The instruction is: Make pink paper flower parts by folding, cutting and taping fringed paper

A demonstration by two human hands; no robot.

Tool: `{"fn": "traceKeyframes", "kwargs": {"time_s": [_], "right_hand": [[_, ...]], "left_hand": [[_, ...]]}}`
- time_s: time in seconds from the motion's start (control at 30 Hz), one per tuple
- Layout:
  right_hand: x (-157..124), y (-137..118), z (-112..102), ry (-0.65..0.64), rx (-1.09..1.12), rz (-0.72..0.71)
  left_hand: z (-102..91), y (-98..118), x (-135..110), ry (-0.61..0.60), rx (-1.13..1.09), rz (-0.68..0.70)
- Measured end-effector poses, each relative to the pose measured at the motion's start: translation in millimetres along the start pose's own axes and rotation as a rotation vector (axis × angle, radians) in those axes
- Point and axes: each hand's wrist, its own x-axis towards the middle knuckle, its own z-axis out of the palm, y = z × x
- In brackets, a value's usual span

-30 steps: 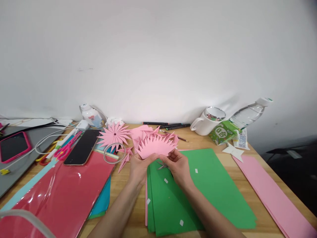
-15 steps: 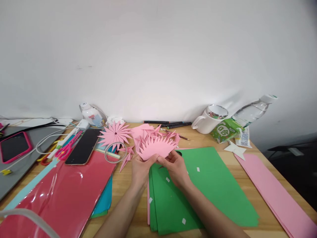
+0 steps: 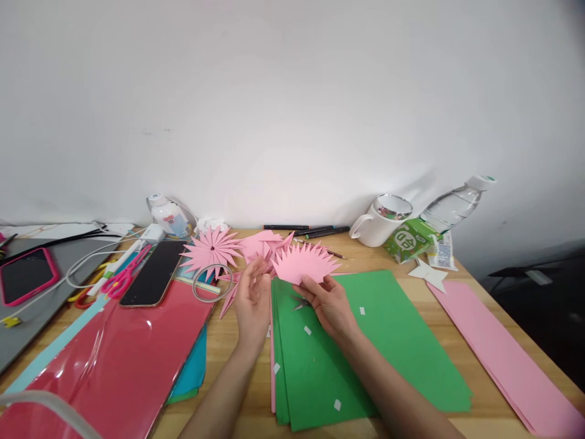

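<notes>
My right hand [image 3: 329, 302] pinches the lower edge of a pink paper fan with pointed spikes [image 3: 303, 263] and holds it above the stack of green sheets [image 3: 388, 347]. My left hand [image 3: 254, 296] is just left of the fan, fingers loosely apart, holding nothing, close to a pile of pink cut pieces [image 3: 261, 245]. A finished pink paper flower [image 3: 211, 249] lies behind and to the left. Small white bits dot the green paper.
Red sheet [image 3: 114, 360] over blue ones at left, with a black phone [image 3: 153, 274], pink scissors [image 3: 123, 274], a tape ring [image 3: 211, 283] and glue bottle [image 3: 168, 214]. Pens [image 3: 311, 230], white mug [image 3: 381, 221], green packet [image 3: 406, 239], water bottle [image 3: 452, 207], white star [image 3: 428, 274], pink strips [image 3: 503, 353] at right.
My left hand has let go of the pink fan and drawn slightly left. My right hand now holds the fan alone and has turned it to the right.
</notes>
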Motion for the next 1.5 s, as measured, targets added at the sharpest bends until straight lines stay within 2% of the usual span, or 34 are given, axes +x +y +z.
{"fn": "traceKeyframes", "kwargs": {"time_s": [0.17, 0.33, 0.67, 0.9, 1.5], "right_hand": [[0.6, 1.0, -1.1, 0.004, -0.016, 0.008], [-1.1, -0.2, 0.8, 0.013, 0.009, -0.025], [-4.2, -0.6, 4.5, -0.005, -0.051, -0.046], [-4.8, 2.0, 0.9, -0.038, -0.148, -0.072], [-6.4, 5.2, 3.2, -0.093, -0.206, -0.054]], "left_hand": [[-4.8, -2.1, 0.5, -0.031, 0.452, 0.342], [-6.1, -10.5, 1.0, -0.052, 0.590, 0.487], [-8.2, -20.4, 2.8, -0.167, 0.696, 0.476], [-8.7, -17.9, 3.0, -0.174, 0.775, 0.579], [-9.2, -10.7, 2.2, -0.195, 0.831, 0.607]]}}
